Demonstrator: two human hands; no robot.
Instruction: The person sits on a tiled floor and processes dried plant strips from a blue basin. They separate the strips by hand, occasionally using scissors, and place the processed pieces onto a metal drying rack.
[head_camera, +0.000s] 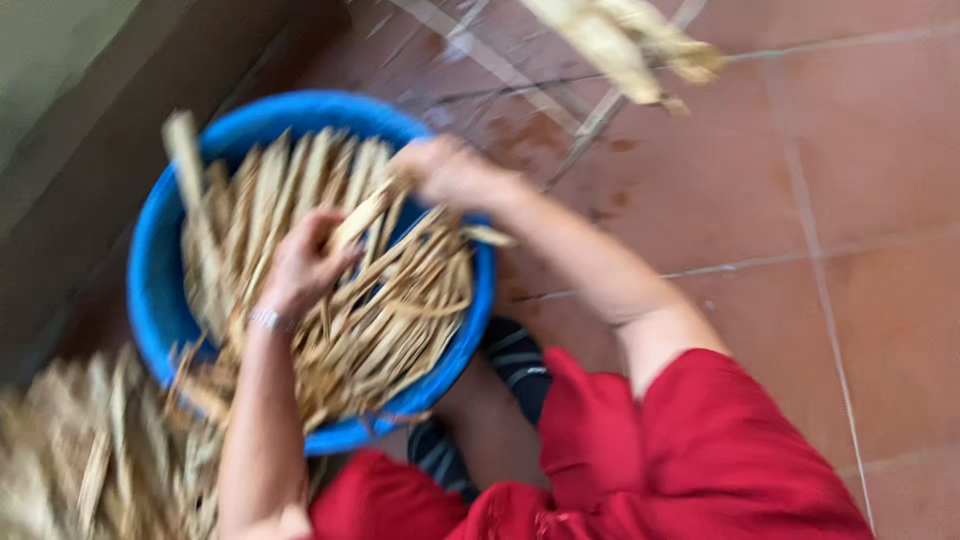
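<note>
Below, seen from the person's own head, a blue tub (150, 290) is sitting on a floor (880, 150) of reddish-brown tiles, and it is brimming with pale, tan strips (400, 310) that look like dried husks or split stalks. The whole view is blurring with motion, so fine detail is hard to make out.

Both bare hands are reaching into the tub. The left hand (305, 262) is lying near the middle of the pile, fingers curling down around a few strips; a thin bracelet (270, 320) is showing at its wrist. The right hand (448, 172) is resting at the tub's far rim, on top of the strips there; whether its fingers are closing on any of them, I cannot tell through the blur.

Some strips are sticking up and spilling over the rim. A loose heap (90, 450) of the same pale material is lying on the floor just beside the tub, at the lower left. Another bunch (625, 45) is showing at the top edge, well apart from the tub.

The person is wearing a red top (700, 450) with short sleeves, and a dark striped garment (515, 365) is showing just beside the tub. A grey-green wall (60, 90) is running along the upper left.
</note>
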